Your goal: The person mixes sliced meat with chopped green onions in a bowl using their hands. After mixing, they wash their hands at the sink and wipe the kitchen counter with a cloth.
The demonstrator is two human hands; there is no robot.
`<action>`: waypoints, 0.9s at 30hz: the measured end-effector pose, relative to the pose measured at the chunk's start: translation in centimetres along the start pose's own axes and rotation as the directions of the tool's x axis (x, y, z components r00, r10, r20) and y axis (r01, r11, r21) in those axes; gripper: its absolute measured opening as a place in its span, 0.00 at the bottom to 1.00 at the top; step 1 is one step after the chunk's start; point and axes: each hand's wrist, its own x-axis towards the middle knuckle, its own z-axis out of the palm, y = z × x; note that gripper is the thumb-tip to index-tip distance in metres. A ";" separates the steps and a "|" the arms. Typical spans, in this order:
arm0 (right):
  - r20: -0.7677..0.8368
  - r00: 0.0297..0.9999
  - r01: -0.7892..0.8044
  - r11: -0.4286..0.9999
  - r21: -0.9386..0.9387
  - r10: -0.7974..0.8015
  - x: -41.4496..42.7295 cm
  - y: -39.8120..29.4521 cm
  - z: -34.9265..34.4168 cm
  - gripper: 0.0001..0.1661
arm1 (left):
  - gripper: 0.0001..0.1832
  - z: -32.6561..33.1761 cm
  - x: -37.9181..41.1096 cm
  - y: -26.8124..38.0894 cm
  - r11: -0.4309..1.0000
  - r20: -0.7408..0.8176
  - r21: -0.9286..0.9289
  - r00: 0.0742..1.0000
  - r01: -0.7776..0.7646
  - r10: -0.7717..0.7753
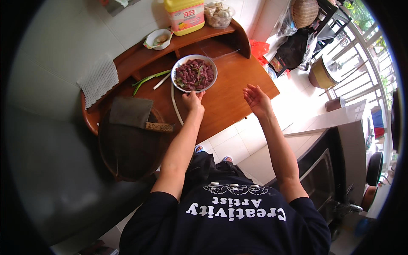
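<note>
A white metal-rimmed bowl [216, 74] filled with dark red sliced meat [195, 75] and some green leaves stands on the wooden desk [236, 86]. My left hand [193, 100] grips the bowl's near rim, fingers partly hidden beneath it. To the right of the bowl, my right hand [256, 98] is held in the air near the desk's edge, palm up, fingers loosely curled, holding nothing. Green onion stalks [153, 76] lie just left of the bowl. A cleaver [131, 111] with a patterned handle rests on a round dark chopping board [134, 149] nearer to me.
On the raised shelf at the back stand a small white dish [158, 39], a yellow detergent jug [185, 19] and a tub of garlic [219, 15]. White foam netting [99, 81] leans at left. A black-edged sink [318, 175] lies at right.
</note>
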 end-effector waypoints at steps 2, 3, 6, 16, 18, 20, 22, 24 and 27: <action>0.043 0.999 0.014 0.996 0.088 -0.018 -0.6 -0.7 -0.1 0.24 | 0.11 -0.1 0.1 -0.1 1.000 0.080 -0.012 0.997 0.013 -0.012; 0.052 0.998 0.028 0.990 0.135 -0.036 -1.0 -1.0 -0.3 0.25 | 0.11 0.0 -0.2 -0.1 0.998 0.130 -0.030 0.990 0.053 -0.049; 0.059 0.992 0.095 0.966 0.242 -0.112 -2.8 -1.6 -2.0 0.31 | 0.17 0.5 -3.4 -0.7 0.993 0.122 -0.004 0.986 0.114 -0.113; -0.370 0.812 0.481 0.877 -0.017 -0.452 -21.0 -6.1 -11.0 0.19 | 0.11 1.5 -21.1 -11.0 0.665 0.438 0.591 0.510 0.457 -0.740; -0.449 0.754 0.478 0.869 -0.126 -0.480 -26.3 -7.2 -13.6 0.17 | 0.13 0.9 -24.1 -13.0 0.593 0.429 0.667 0.419 0.451 -0.800; -0.470 0.726 0.497 0.855 -0.146 -0.502 -31.5 -7.3 -17.2 0.14 | 0.14 -0.3 -26.8 -14.7 0.547 0.418 0.722 0.364 0.424 -0.833; -0.484 0.695 0.510 0.839 -0.191 -0.532 -36.9 -8.0 -20.0 0.14 | 0.15 -0.4 -30.2 -15.6 0.519 0.430 0.767 0.299 0.377 -0.852; -0.499 0.680 0.508 0.835 -0.209 -0.538 -42.1 -8.4 -24.2 0.14 | 0.15 0.0 -34.2 -17.3 0.488 0.426 0.798 0.240 0.354 -0.872; -0.594 0.627 0.444 0.857 -0.260 -0.505 -50.2 -9.6 -31.0 0.12 | 0.15 -0.4 -41.1 -20.8 0.471 0.437 0.810 0.176 0.349 -0.882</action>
